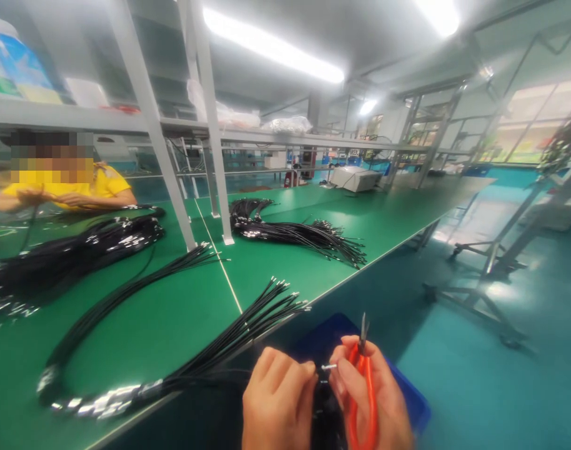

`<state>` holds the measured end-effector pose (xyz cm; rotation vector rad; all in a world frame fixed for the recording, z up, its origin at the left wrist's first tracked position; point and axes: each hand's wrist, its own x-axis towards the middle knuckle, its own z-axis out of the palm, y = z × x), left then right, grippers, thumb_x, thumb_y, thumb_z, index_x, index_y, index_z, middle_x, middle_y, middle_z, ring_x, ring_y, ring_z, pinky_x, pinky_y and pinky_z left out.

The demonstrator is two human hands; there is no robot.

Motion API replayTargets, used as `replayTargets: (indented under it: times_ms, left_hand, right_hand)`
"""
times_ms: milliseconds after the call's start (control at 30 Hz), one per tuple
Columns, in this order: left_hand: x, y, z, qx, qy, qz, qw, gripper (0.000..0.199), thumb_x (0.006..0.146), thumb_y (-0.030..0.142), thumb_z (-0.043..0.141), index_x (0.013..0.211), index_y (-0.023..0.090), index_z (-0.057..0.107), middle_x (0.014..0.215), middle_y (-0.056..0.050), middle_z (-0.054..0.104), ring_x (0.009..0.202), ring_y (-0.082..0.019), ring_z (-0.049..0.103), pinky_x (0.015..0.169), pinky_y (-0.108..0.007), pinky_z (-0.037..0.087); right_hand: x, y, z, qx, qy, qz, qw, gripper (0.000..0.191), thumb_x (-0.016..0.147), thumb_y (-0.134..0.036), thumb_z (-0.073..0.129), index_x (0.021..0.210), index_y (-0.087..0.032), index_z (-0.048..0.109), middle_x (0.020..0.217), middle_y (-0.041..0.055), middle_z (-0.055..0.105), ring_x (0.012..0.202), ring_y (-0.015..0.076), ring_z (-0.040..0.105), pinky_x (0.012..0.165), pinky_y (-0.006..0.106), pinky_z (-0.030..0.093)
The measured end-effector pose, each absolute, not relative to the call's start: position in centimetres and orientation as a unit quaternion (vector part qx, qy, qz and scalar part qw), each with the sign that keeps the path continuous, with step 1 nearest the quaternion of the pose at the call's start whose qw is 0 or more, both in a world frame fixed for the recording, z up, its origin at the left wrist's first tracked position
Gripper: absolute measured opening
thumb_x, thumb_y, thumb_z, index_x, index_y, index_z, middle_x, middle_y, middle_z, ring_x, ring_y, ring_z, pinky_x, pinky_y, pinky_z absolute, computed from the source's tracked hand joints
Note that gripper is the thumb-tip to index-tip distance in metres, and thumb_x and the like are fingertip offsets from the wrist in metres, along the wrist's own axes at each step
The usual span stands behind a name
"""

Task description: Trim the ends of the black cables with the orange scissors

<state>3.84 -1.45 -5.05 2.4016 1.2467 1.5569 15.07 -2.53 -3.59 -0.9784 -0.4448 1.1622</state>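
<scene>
My left hand (277, 400) is closed, its thumb and fingers pinched on a black cable (215, 377) that runs in from the left. The cable's pale stripped end (329, 367) pokes out between my hands. My right hand (388, 400) is wrapped around red-handled scissors (370, 400), blades pointing up, while its thumb and a finger are at that cable end. Beside my left hand, a taped bundle of black cables (102, 400) curves over the green table (248, 281), its loose tips fanned out near the front edge.
Below my hands is a blue bin (414, 397). A second cable bundle (295, 232) lies farther back, past grey shelf posts (215, 137). At the left, a co-worker in yellow (112, 184) sits behind a large cable pile (79, 256). A wheeled rack (486, 275) stands right.
</scene>
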Motion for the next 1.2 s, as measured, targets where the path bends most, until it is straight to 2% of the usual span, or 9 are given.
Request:
replayTargets:
  times_ms: [133, 233, 333, 533, 633, 733, 967, 1100, 1200]
  left_hand:
    - [4.1, -1.4, -5.1, 0.774, 0.399, 0.492, -0.004, 0.018, 0.082, 0.002, 0.054, 0.076, 0.019, 0.059, 0.062, 0.000, 0.056, 0.060, -0.015, 0.049, 0.056, -0.025, 0.040]
    - [3.9, -1.2, -4.9, 0.769, 0.401, 0.497, 0.026, 0.016, 0.083, 0.004, 0.054, 0.076, 0.018, 0.060, 0.064, 0.000, 0.056, 0.062, -0.015, 0.051, 0.055, -0.024, 0.041]
    - [3.6, -1.1, -4.8, 0.758, 0.422, 0.492, 0.072, 0.014, 0.084, 0.008, 0.055, 0.075, 0.018, 0.060, 0.065, -0.001, 0.056, 0.064, -0.016, 0.054, 0.056, -0.024, 0.043]
    - [3.4, -1.1, -4.9, 0.715, 0.478, 0.463, 0.215, 0.013, 0.081, 0.013, 0.056, 0.071, 0.018, 0.063, 0.065, 0.000, 0.058, 0.059, -0.014, 0.056, 0.053, -0.022, 0.042]
    - [3.5, -1.4, -4.8, 0.711, 0.484, 0.458, 0.224, 0.015, 0.082, 0.016, 0.056, 0.070, 0.018, 0.064, 0.064, 0.000, 0.057, 0.057, -0.014, 0.056, 0.052, -0.022, 0.041]
    - [3.6, -1.6, -4.6, 0.712, 0.490, 0.445, 0.233, 0.014, 0.079, 0.013, 0.056, 0.069, 0.018, 0.064, 0.063, 0.000, 0.057, 0.057, -0.014, 0.056, 0.053, -0.022, 0.040]
    - [3.3, -1.5, -4.0, 0.667, 0.477, 0.449, 0.355, 0.012, 0.078, 0.016, 0.058, 0.072, 0.019, 0.068, 0.067, -0.001, 0.060, 0.060, -0.014, 0.057, 0.055, -0.021, 0.041]
    - [3.2, -1.4, -3.5, 0.631, 0.493, 0.472, 0.370, 0.010, 0.077, 0.019, 0.059, 0.069, 0.018, 0.066, 0.064, 0.001, 0.058, 0.058, -0.014, 0.053, 0.054, -0.021, 0.038]
    - [3.3, -1.4, -3.1, 0.608, 0.495, 0.489, 0.382, 0.009, 0.075, 0.017, 0.061, 0.067, 0.018, 0.065, 0.063, 0.001, 0.057, 0.058, -0.013, 0.052, 0.054, -0.021, 0.037]
  right_hand:
    - [14.2, -2.5, -4.0, -0.491, -0.256, 0.445, 0.703, 0.037, 0.060, -0.035, 0.078, 0.088, -0.023, 0.057, 0.070, -0.0036, 0.061, 0.063, 0.0129, 0.056, 0.055, 0.021, 0.045]
    - [13.8, -2.7, -4.6, -0.506, -0.283, 0.431, 0.691, 0.038, 0.057, -0.029, 0.076, 0.090, -0.022, 0.058, 0.071, -0.0029, 0.062, 0.066, 0.0146, 0.058, 0.061, 0.024, 0.048]
    - [14.1, -2.9, -4.8, -0.499, -0.278, 0.438, 0.694, 0.039, 0.057, -0.032, 0.077, 0.090, -0.023, 0.058, 0.071, -0.0025, 0.063, 0.068, 0.0151, 0.059, 0.063, 0.024, 0.048]
    - [15.1, -2.9, -4.1, -0.486, -0.272, 0.450, 0.698, 0.040, 0.058, -0.038, 0.079, 0.089, -0.025, 0.058, 0.070, -0.0029, 0.063, 0.061, 0.0133, 0.056, 0.055, 0.022, 0.045]
    - [15.3, -2.7, -3.8, -0.484, -0.272, 0.452, 0.698, 0.040, 0.058, -0.039, 0.079, 0.089, -0.025, 0.058, 0.074, -0.0022, 0.065, 0.063, 0.0133, 0.057, 0.055, 0.022, 0.045]
    - [15.4, -2.4, -3.6, -0.475, -0.298, 0.463, 0.687, 0.036, 0.057, -0.033, 0.081, 0.084, -0.024, 0.058, 0.070, -0.0028, 0.065, 0.064, 0.0130, 0.058, 0.057, 0.021, 0.045]
    - [15.1, -2.7, -2.8, -0.491, -0.326, 0.423, 0.688, 0.030, 0.062, -0.033, 0.078, 0.084, -0.025, 0.060, 0.068, -0.0043, 0.061, 0.060, 0.0117, 0.056, 0.054, 0.020, 0.043]
    - [16.9, -3.2, -3.1, -0.466, -0.370, 0.499, 0.630, 0.030, 0.060, -0.035, 0.081, 0.082, -0.024, 0.065, 0.067, -0.0023, 0.062, 0.061, 0.0115, 0.054, 0.055, 0.019, 0.042]
    - [18.7, -3.3, -3.9, -0.395, -0.417, 0.661, 0.483, 0.034, 0.060, -0.045, 0.080, 0.078, -0.019, 0.067, 0.057, -0.0021, 0.057, 0.047, 0.0078, 0.044, 0.046, 0.019, 0.036]
